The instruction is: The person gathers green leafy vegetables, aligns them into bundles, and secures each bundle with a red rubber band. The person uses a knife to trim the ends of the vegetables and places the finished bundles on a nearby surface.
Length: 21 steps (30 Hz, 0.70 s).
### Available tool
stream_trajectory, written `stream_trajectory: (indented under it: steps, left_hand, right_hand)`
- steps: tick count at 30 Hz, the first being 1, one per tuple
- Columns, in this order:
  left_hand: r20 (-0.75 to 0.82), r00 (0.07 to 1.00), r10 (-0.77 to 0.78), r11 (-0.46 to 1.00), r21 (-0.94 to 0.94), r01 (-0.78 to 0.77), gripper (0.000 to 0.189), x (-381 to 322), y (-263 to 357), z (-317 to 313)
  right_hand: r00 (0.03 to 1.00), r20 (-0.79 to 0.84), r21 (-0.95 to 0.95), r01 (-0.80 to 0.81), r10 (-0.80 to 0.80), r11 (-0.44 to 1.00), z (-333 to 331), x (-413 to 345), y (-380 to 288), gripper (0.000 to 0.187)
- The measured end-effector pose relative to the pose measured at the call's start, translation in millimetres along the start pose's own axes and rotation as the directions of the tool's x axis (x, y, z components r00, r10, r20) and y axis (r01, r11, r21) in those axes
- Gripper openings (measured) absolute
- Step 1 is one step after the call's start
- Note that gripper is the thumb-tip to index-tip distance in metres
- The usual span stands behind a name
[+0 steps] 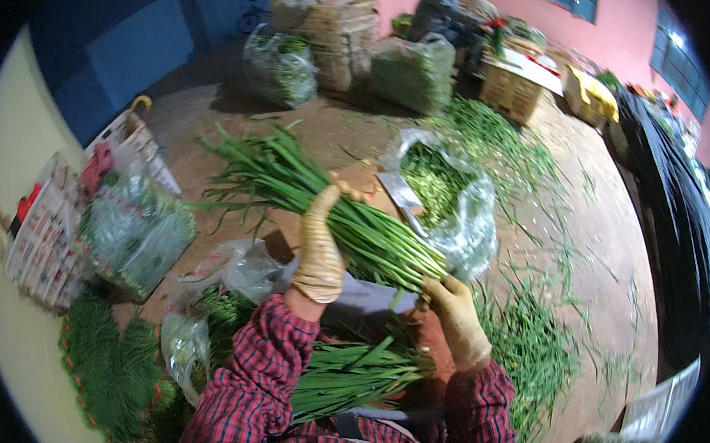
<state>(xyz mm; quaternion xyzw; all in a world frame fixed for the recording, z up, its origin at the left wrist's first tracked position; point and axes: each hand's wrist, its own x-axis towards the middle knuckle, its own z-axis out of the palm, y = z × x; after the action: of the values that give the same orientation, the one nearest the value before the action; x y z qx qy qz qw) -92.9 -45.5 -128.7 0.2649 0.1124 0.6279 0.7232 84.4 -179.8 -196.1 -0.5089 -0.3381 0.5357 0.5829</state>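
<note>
My left hand (322,248), in a cream-coloured glove, grips a thick bunch of long green stalks (290,170), which look like garlic chives, around its middle. The leaf tips fan out to the upper left. At the pale stem ends, my gloved right hand (457,319) pinches the lower edge of the bunch. More cut green stalks (353,376) lie across my lap. A cleaver (399,193) with a broad metal blade rests beyond the bunch, beside an open clear plastic bag (476,231) of chopped pale-green trimmings (432,179).
Loose leaves (531,351) litter the floor at right. Green bundles (111,362) with orange ties lie at left, near a filled plastic bag (136,224) and a white crate (47,237). Wooden crates (339,43) and stuffed bags (412,72) stand behind. People (448,14) sit by the pink wall.
</note>
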Motion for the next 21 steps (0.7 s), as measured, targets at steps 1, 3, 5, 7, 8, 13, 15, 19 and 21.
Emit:
stream_trajectory:
  steps: [1, 3, 5, 7, 8, 13, 15, 19, 21]
  left_hand:
    - [-0.026, 1.000, -0.018, 0.998, 0.060, 0.019, 0.028, -1.2, 0.9, 0.7]
    - [0.025, 0.999, 0.048, 0.995, 0.089, -0.050, 0.030, 0.0, 0.3, 1.2]
    - [0.096, 0.987, 0.130, 0.981, 0.130, -0.142, 0.032, 3.3, -0.2, -0.2]
    - [0.099, 0.973, 0.209, 0.949, 0.221, -0.226, 0.033, 7.0, -3.4, -0.3]
    - [0.099, 0.964, 0.247, 0.928, 0.262, -0.265, 0.030, 8.2, -5.6, -0.2]
    - [0.062, 0.943, 0.326, 0.872, 0.366, -0.325, 0.024, 2.5, -24.5, -2.9]
    - [0.142, 0.951, 0.276, 0.860, 0.404, -0.310, 0.028, -8.9, -33.5, -11.0]
    - [0.546, 0.813, -0.203, 0.507, 0.769, -0.390, 0.037, -36.4, -41.3, -36.2]
    - [0.755, 0.612, -0.237, 0.576, 0.616, -0.537, 0.038, -42.4, -42.7, -43.2]
  right_hand:
    - [0.998, -0.021, -0.065, -0.059, 0.058, 0.996, -4.2, 0.6, 1.9, 0.026]
    - [0.994, -0.072, 0.053, -0.079, 0.083, 0.995, -15.8, 1.1, 4.3, 0.024]
    - [0.988, -0.152, 0.195, 0.014, 0.016, 0.981, -27.0, 3.5, 5.7, 0.026]
    - [0.976, -0.216, 0.286, 0.026, 0.038, 0.958, -34.7, 6.7, 6.5, 0.039]
    - [0.987, -0.158, 0.267, 0.036, 0.007, 0.963, -36.8, 8.8, 6.7, 0.045]
    - [0.936, 0.297, 0.141, -0.238, 0.188, 0.961, -27.9, 20.3, 10.3, 0.086]
    - [0.845, 0.473, 0.144, -0.355, 0.251, 0.924, -17.3, 26.1, 12.2, 0.097]
    - [0.820, 0.565, 0.502, -0.431, 0.092, 0.750, 4.1, 40.1, 20.5, 0.083]
    - [0.687, 0.715, 0.698, -0.686, -0.132, 0.208, 7.1, 42.6, 26.9, 0.067]
